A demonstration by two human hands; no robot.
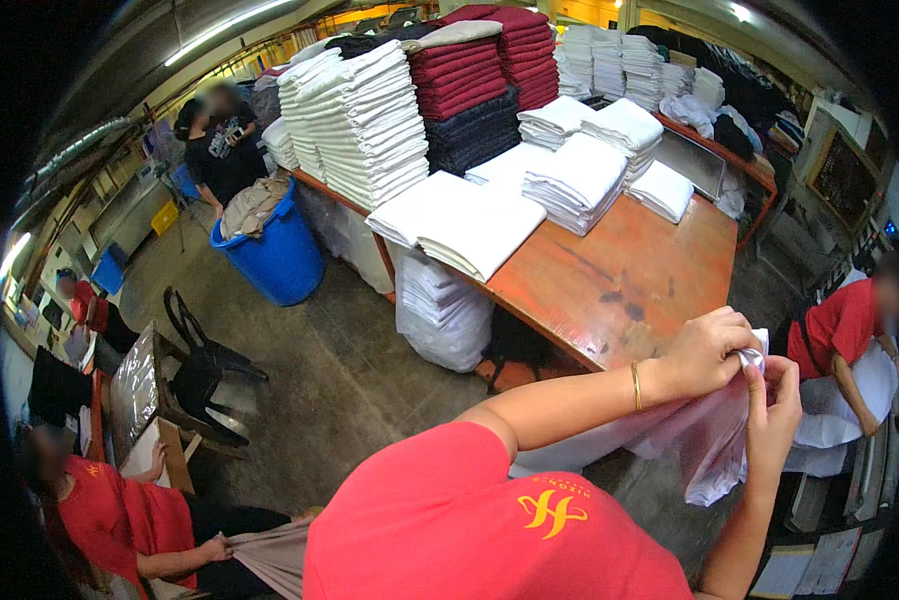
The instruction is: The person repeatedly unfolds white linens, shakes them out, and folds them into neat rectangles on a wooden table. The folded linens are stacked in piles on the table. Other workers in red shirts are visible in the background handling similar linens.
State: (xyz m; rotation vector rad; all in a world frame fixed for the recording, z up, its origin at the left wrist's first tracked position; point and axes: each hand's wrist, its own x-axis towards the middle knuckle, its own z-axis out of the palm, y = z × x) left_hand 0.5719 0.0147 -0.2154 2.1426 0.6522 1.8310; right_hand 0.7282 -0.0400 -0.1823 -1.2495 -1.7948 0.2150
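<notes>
My left hand, with a gold bracelet at the wrist, pinches the gathered edge of a thin white cloth. Close beside it, my right hand grips the same bunched edge between thumb and fingers. Below both hands the cloth hangs in loose folds, partly behind my left forearm. Beyond my left hand lies the corner of a worn orange-brown table. Folded white cloths lie along its left edge, and a short stack of folded white cloths stands behind them.
Tall stacks of white cloths and maroon cloths stand farther back. A blue bin and black chair are left. A co-worker bends over white fabric at right; another holds beige cloth at lower left.
</notes>
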